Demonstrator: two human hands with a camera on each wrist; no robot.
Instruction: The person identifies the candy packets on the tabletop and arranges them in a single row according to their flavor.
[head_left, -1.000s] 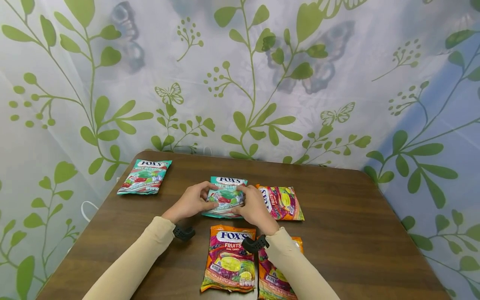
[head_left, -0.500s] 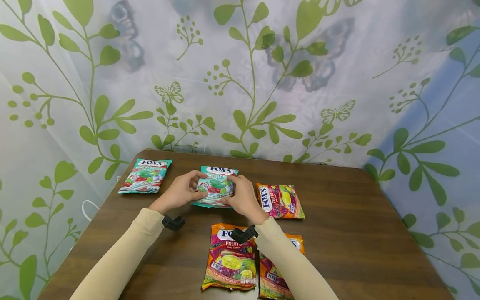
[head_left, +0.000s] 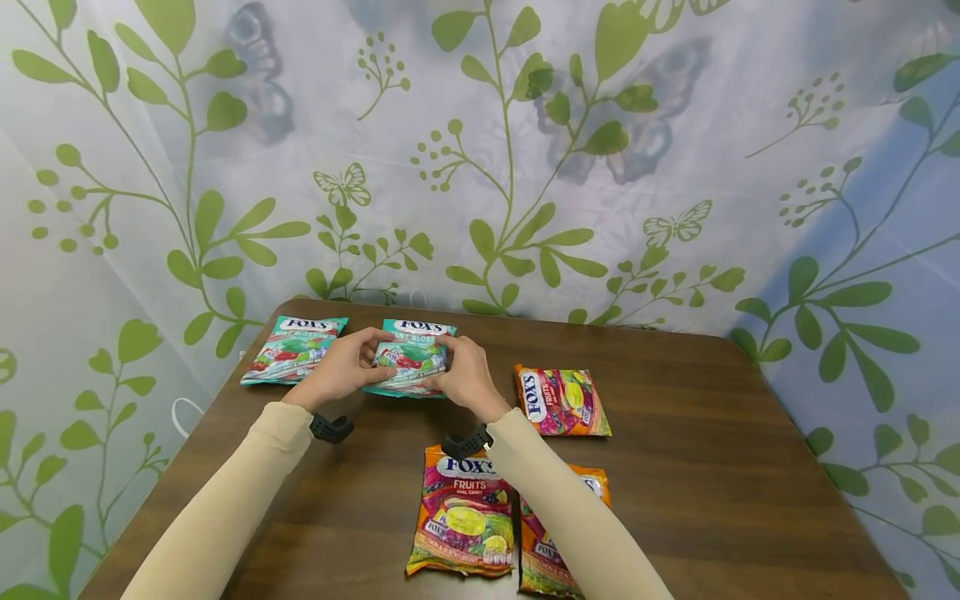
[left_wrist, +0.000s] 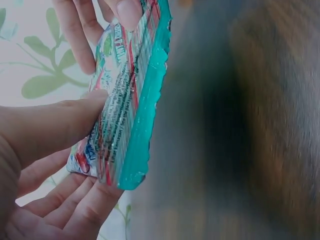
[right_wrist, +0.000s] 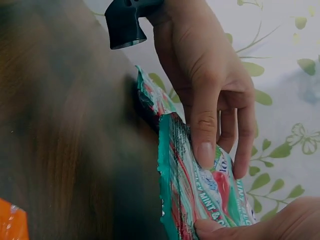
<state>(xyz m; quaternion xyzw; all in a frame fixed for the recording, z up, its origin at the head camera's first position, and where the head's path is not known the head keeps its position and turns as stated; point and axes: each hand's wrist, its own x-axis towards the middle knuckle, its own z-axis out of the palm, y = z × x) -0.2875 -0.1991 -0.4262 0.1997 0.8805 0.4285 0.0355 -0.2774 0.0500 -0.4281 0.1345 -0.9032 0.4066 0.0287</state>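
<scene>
You stand before a brown wood-grain table [head_left: 675,458], and its far corners are rounded. Behind it hangs a pale cloth [head_left: 480,167] with green leaves and butterflies; at the right the cloth becomes more blue. A white cord [head_left: 174,413] makes a loop beside the left edge.

Your mint bag [head_left: 411,358] is near the far edge, left of the middle, face toward you. Your left hand [head_left: 341,367] grips it from nine o'clock, your right hand [head_left: 468,375] from three, the fingers of both bent around its sides. From this bag, the second mint bag [head_left: 291,350] lies at nine o'clock, partly covered by your left hand. The sideways fruit bag [head_left: 566,402] is between three and four o'clock. The front fruit bag [head_left: 462,517] lies between five and six, and the third fruit bag [head_left: 536,550], under your right sleeve [head_left: 570,508] in the head view, near five.

The left wrist view shows what the head view does not: the small print, the toothed teal edge [left_wrist: 145,120], and a gap between bag and table. The right wrist view shows your left thumb [right_wrist: 205,130] pressing on the front, and a piece of orange wrapper [right_wrist: 12,222] at eight o'clock.
</scene>
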